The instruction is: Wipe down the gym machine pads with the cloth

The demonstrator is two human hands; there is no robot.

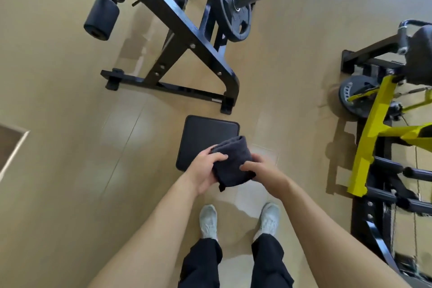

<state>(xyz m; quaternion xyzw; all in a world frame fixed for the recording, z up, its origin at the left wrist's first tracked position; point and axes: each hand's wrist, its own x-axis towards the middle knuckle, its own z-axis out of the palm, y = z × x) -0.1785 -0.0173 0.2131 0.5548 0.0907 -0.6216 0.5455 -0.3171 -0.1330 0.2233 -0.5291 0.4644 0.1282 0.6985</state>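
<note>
A folded dark grey cloth [232,161] is held in front of me, above the floor. My left hand [205,172] grips its left side with the thumb across the top. My right hand [259,168] holds its right side, fingers curled onto the cloth. Below them a square black pad [203,138] lies flat on the floor, partly hidden by the cloth and hands. A black machine [182,37] with a round roller pad [101,18] stands farther ahead.
Weight plates [233,9] hang on a bar of the black machine. A yellow and black machine [383,138] with a dark pad [420,54] stands at the right. My feet in pale shoes [238,220] are on the tan floor.
</note>
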